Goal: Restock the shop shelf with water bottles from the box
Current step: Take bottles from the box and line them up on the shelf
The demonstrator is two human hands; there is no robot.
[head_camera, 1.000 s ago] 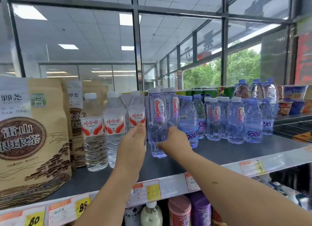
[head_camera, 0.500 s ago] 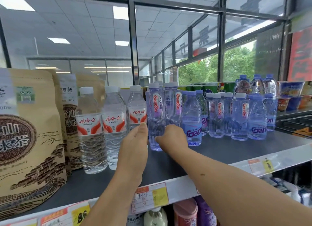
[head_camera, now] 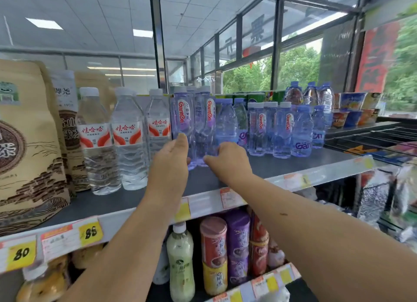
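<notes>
A: Hands first, quick.
B: The left hand (head_camera: pixel 171 159) is flat, fingers straight, pressed against the left side of the first bottle (head_camera: pixel 182 118). The right hand (head_camera: pixel 228 160) has its fingers curled round the foot of the second bottle (head_camera: pixel 204 125), thumb in front.
A: Together or apart?
B: Apart, with a narrow gap between them. Both are low on the bottles.
A: And the bottles?
B: Both are upright on the shelf (head_camera: pixel 259 166), side by side and touching. Purple tint, Ganten labels, set back from the front edge.
A: To the left?
B: Three clear bottles (head_camera: pixel 128 143) with white caps and red labels, upright. The nearest is just beside the first bottle. Past them stand brown tea bags (head_camera: pixel 29 143).
A: To the right?
B: Small bottles (head_camera: pixel 282 130) of the same brand, upright in a cluster starting just beside the second bottle. Far right are cups (head_camera: pixel 352 103), stacked; print too blurred to read.
A: Below?
B: Price tags (head_camera: pixel 90 233) along the shelf edge, with yellow ones reading 80 and 85. Under that are a pale green drink bottle (head_camera: pixel 180 256) and red and purple tubs (head_camera: pixel 213 240), stacked.
</notes>
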